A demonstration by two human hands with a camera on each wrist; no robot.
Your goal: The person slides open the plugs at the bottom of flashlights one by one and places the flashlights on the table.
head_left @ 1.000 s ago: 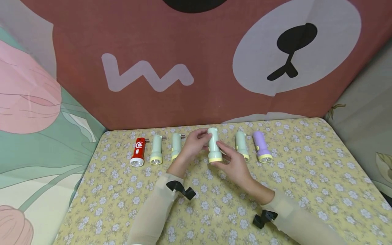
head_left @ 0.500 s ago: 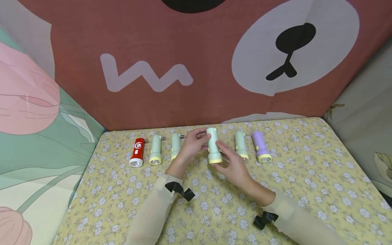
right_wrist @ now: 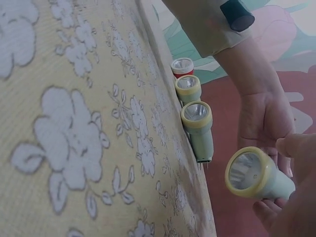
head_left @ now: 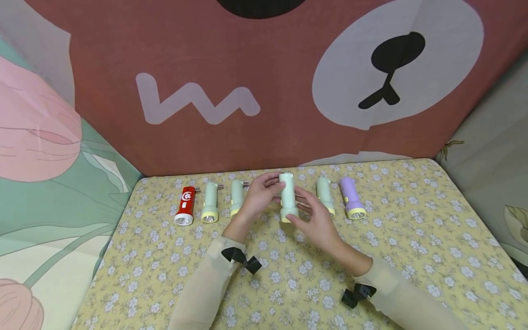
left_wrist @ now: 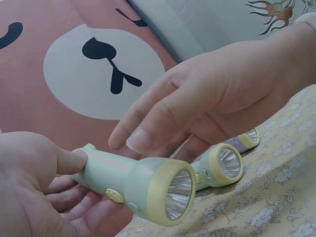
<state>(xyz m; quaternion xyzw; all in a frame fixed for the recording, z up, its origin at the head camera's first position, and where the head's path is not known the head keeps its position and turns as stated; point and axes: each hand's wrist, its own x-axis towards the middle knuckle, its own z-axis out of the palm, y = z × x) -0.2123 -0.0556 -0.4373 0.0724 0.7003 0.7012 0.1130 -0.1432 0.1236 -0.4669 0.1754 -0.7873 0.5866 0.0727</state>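
A pale green flashlight with a yellow rim is held above the table, its lens end towards me. My left hand grips its back part, thumb on top and fingers underneath. The left wrist view shows a yellow switch on its side. Close on the other side is my right hand, its fingers loosely bent and its thumb near the lens end. In the left wrist view that thumb appears just above the barrel; whether it touches is unclear. The right wrist view shows the lens, unlit.
Left of my hands lie a red flashlight and two green ones, a nearer and one partly behind my left hand; metal prongs stick out of them. On the right are a green flashlight and a purple one. A flowered cloth covers the table.
The held flashlight has turned slightly and its yellow rim is now partly covered by my right thumb. My right fingers have moved a little away from the barrel. My left hand keeps its grip.
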